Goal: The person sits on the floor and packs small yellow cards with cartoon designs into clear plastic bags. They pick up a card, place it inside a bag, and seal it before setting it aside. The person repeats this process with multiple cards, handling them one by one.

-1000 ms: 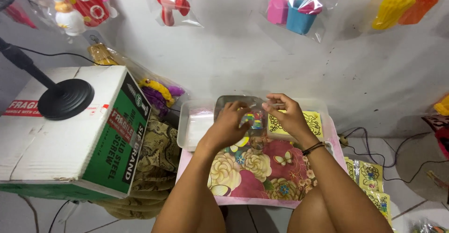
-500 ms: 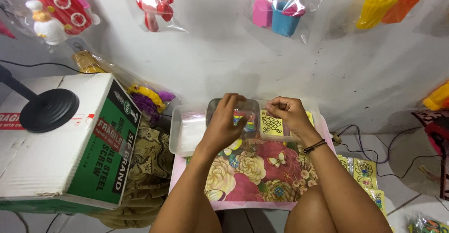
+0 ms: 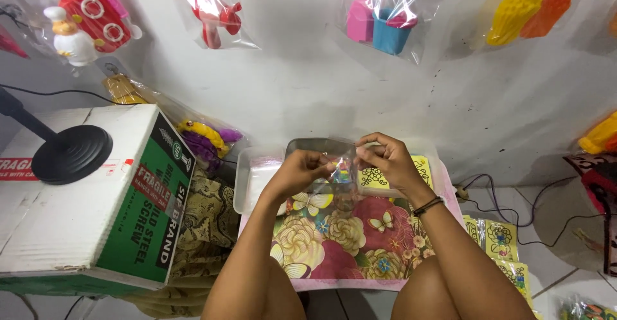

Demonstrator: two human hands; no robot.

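My left hand point(image 3: 302, 171) and my right hand point(image 3: 385, 160) meet above a small table covered with a flowered cloth point(image 3: 350, 243). Both pinch a small clear plastic bag point(image 3: 342, 173) with something colourful inside, held between them. Under the hands lie a dark metal tray point(image 3: 315, 145) and a yellow patterned card point(image 3: 373, 178). A black band circles my right wrist.
A clear plastic tray point(image 3: 252, 177) sits left of the hands. A white and green cardboard box point(image 3: 96, 198) with a black lamp base point(image 3: 69, 154) stands at left. Bagged toys point(image 3: 385, 24) hang on the wall. More yellow cards point(image 3: 498, 238) and cables lie on the floor at right.
My hands have come closer together at the middle of the table, and the clear bag is now raised between the fingers of both.
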